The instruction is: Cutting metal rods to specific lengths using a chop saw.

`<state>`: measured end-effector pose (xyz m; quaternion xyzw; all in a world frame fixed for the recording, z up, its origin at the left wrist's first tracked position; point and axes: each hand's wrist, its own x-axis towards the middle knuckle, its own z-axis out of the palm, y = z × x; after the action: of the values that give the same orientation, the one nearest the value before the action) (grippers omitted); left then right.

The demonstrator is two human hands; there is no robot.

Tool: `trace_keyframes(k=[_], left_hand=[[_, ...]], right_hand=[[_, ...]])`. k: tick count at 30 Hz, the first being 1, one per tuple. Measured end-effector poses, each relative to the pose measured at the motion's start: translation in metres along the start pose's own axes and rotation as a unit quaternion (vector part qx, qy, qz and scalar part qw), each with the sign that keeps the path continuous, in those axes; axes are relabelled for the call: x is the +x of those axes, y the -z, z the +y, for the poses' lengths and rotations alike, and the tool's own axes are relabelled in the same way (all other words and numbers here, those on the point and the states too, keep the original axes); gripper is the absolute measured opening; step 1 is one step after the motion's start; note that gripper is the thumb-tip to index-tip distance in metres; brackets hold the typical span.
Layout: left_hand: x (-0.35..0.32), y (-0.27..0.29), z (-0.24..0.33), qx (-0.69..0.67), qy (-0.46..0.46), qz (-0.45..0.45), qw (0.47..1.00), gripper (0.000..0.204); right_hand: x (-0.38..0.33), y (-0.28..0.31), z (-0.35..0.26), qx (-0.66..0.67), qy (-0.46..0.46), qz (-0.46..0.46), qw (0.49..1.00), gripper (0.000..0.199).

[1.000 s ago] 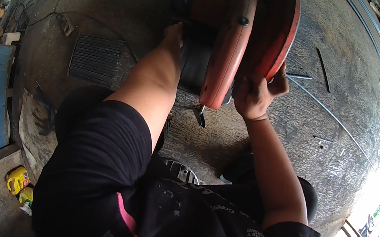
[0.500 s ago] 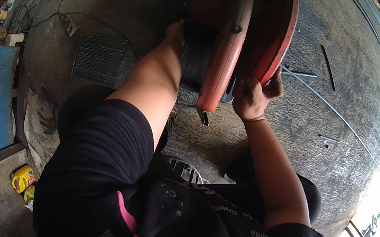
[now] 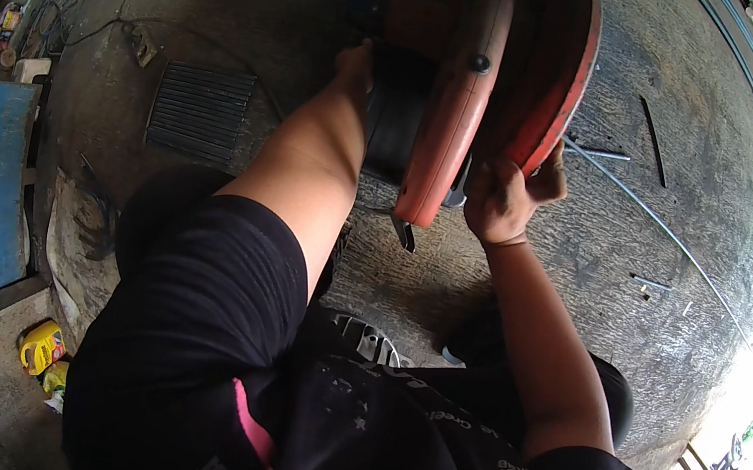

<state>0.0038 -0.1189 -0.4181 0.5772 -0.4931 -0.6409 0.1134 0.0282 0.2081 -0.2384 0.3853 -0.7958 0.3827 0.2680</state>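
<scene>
Right hand [image 3: 504, 199] curls around a red round guard's [image 3: 551, 105] lower edge; left hand [image 3: 356, 62], grip unclear, is at a power saw [image 3: 447, 137], likely heavy, rigid, best held by its motor housing [image 3: 417, 17].

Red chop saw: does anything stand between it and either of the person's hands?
Nothing visible stands in the way at the red chop saw. The right hand is at the lower edge of the blade guard. The left hand is in shadow on the saw's left side, so its contact is unclear.
</scene>
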Motion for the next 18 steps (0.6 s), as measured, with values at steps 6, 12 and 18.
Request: trace_keyframes(k=[6,12,18], left_hand=[[-0.030,-0.003,0.011,0.055,-0.040,0.040,0.997,0.050],[-0.040,-0.003,0.014,0.072,-0.063,0.050,0.994,0.049],[-0.019,-0.004,0.003,-0.004,-0.053,0.017,0.998,0.049]], right_hand=[[0.001,0.002,-0.002,-0.005,-0.003,-0.005,1.000,0.028],[0.002,0.000,-0.001,0.001,0.004,0.007,1.000,0.027],[0.001,0.001,-0.001,0.004,-0.001,0.001,1.000,0.027]])
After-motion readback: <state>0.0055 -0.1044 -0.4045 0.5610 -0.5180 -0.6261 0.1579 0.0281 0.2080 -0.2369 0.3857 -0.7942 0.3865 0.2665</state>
